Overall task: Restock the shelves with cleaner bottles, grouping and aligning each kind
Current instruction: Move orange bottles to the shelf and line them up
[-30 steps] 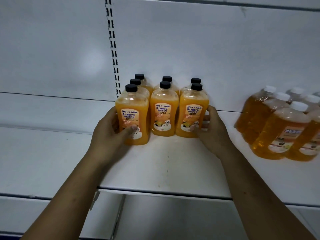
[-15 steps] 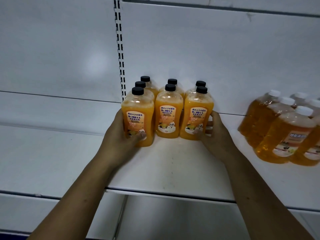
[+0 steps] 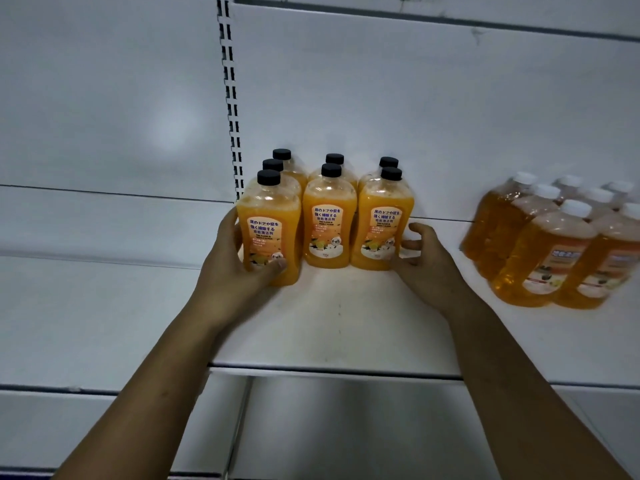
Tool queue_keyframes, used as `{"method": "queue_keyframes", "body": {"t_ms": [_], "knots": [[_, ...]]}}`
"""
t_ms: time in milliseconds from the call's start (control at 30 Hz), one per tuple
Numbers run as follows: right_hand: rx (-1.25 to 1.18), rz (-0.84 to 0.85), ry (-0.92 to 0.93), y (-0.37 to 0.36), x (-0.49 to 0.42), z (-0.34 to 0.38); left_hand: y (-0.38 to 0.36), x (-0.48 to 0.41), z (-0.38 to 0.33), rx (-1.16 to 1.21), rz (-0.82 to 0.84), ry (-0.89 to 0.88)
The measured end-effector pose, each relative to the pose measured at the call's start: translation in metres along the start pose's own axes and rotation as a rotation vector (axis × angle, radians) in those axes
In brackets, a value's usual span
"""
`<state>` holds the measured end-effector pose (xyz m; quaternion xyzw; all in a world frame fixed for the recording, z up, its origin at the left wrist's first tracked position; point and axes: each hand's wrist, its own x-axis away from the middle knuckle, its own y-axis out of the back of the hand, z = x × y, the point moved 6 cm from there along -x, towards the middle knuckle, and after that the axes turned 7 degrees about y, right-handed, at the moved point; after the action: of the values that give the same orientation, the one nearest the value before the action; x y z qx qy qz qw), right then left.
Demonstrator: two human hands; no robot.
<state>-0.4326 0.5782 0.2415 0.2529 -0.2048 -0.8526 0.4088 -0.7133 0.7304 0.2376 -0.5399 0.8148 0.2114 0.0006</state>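
1. Two bare forearms reach up from the bottom of the view over the front edge of a white shop shelf [image 3: 346,323]. Both hands meet a block of orange cleaner bottles with black caps.
2. The left hand [image 3: 235,268] grips the front-left bottle [image 3: 272,233], with its fingers round the left flank and its thumb across the bottom of the label.
3. The right hand [image 3: 429,268] is cupped with its fingers loosely curled at the right flank of the front-right bottle [image 3: 384,230]. Whether they press on it is unclear.
4. The block stands straight ahead between the hands, about midway along the shelf, and each hand is nearest its own side. Every bottle is upright with its label facing the front edge.
5. The front-left bottle stands nearer the front edge than the front-middle bottle [image 3: 329,223] and the front-right bottle, so the front row is stepped. Squaring it up looks like work for the left hand.
6. Behind the front row, the left column is three bottles deep and the other two columns are two deep. They run back towards the back panel [image 3: 415,116].
7. Well apart towards the right end of the shelf is a cluster of amber bottles with white caps [image 3: 554,251].
8. Compared with a moment ago, the left hand's grip is unchanged. The right hand's fingers, which were wrapped behind the front-right bottle, have drawn back and loosened. The step in the front row remains.
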Motion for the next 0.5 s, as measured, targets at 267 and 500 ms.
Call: {"method": "queue_keyframes", "body": {"t_ms": [267, 500], "knots": [[0.29, -0.087, 0.023, 0.032, 0.087, 0.013, 0.023, 0.057, -0.028, -0.266, -0.129, -0.099], [0.409, -0.114, 0.046, 0.066, 0.168, 0.007, -0.045, 0.123, -0.074, -0.466, 0.061, -0.341]]}}
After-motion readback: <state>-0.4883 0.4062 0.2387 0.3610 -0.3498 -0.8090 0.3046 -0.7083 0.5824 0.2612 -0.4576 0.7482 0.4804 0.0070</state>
